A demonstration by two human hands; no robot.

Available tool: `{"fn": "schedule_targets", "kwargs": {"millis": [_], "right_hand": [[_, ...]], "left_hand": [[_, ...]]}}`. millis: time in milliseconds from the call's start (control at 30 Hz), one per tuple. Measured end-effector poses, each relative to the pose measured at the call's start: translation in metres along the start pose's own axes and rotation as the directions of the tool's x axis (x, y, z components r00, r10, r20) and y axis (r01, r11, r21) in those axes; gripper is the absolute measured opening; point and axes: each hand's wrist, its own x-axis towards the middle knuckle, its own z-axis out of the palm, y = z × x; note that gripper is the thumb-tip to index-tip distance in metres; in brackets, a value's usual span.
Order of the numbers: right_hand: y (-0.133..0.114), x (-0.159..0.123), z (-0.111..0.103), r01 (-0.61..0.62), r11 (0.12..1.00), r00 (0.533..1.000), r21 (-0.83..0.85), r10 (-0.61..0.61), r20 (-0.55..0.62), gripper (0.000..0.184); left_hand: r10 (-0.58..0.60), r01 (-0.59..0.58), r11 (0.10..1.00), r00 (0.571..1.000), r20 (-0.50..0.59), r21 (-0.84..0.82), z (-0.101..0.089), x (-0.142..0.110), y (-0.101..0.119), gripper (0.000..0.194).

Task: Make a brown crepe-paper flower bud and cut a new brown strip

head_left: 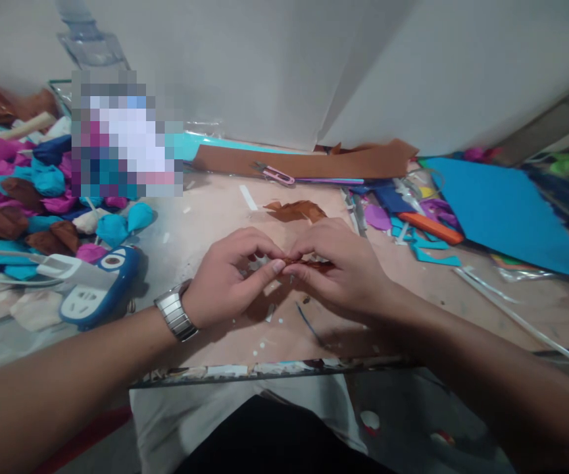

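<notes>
Above the middle of the table, my left hand (pixel 227 276) and my right hand (pixel 348 266) meet fingertip to fingertip. Between them they pinch a small twisted piece of brown paper (pixel 321 266), mostly covered by the fingers. Thumb and forefinger are closed on it in each hand. Just beyond my knuckles lies a loose crumpled scrap of brown paper (pixel 298 210). A thin dark strip (pixel 308 322) rests on the tabletop below my right hand.
Wrapped paper bundles (pixel 47 178) are heaped left, beside a blue-and-white power strip (pixel 99 289). Pink-handled snips (pixel 278 174) lie on a long brown paper strip (pixel 235 161). An orange cutter (pixel 432 228) and blue sheet (pixel 511 214) are right. The table edge (pixel 264 370) is near me.
</notes>
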Motion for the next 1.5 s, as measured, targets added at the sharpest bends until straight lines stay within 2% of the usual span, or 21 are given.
{"fn": "schedule_targets", "kwargs": {"millis": [200,500,700,900,1200,1500], "right_hand": [[0.0007,-0.0005,-0.0003,0.009,1.000,1.000,0.010,-0.009,-0.005,0.017],[0.0014,-0.0002,-0.0009,0.036,0.999,0.999,0.016,-0.036,-0.040,0.024],[0.0011,0.0002,-0.0009,0.029,1.000,0.999,-0.005,-0.029,-0.018,0.028],[-0.0024,0.0006,-0.0027,0.015,1.000,1.000,0.007,-0.015,-0.009,0.012],[-0.0043,0.0010,-0.0039,0.001,1.000,1.000,0.025,-0.001,0.008,0.007],[-0.0036,0.0004,-0.0040,-0.035,0.999,0.999,0.012,0.035,0.023,0.006]], "left_hand": [[-0.037,0.038,0.999,0.999,0.032,-0.033,-0.0004,0.0002,0.0008,0.014],[0.046,-0.042,0.996,0.998,0.046,-0.082,-0.0011,0.0003,-0.0041,0.013],[0.021,-0.016,0.997,0.998,0.067,-0.076,0.0008,0.0004,-0.0029,0.011],[-0.078,0.084,0.989,0.996,0.047,-0.122,-0.0003,0.0010,-0.0031,0.016],[-0.054,0.058,0.988,0.998,0.031,-0.140,0.0005,0.0012,-0.0055,0.015],[-0.037,0.039,0.999,0.998,0.042,-0.032,-0.0007,0.0003,-0.0042,0.018]]}}
